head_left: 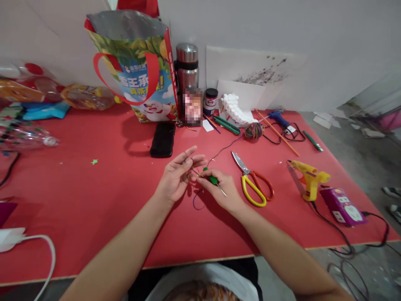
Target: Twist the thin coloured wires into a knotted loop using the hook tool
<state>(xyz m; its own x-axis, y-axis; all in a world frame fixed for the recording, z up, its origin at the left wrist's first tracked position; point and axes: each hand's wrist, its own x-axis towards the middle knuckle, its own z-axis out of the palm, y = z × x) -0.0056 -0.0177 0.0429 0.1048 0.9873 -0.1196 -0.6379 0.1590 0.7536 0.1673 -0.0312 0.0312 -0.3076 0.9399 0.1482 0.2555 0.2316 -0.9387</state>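
Above the surface point(109, 200), the right hand's point(221, 190) fingers close around the hook point(213, 179), probably tucked aside to free the tips for the yarn point(224, 147), strung between both hands and the far-right ball point(254, 131). The left hand's point(177, 179) fingers spread loosely, perhaps for tension; whether they pinch, I cannot tell.

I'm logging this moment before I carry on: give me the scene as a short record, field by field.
Left hand: fingers partly spread near thin dark yarn strand; grip unclear
Right hand: holds green-handled metal tool
Beyond the hands: round multicoloured yarn ball, to the right
Right of the right hand: metal scissors with yellow and orange-red handles
Farther right: yellow glue gun, black cord attached
Surface: flat red tabletop
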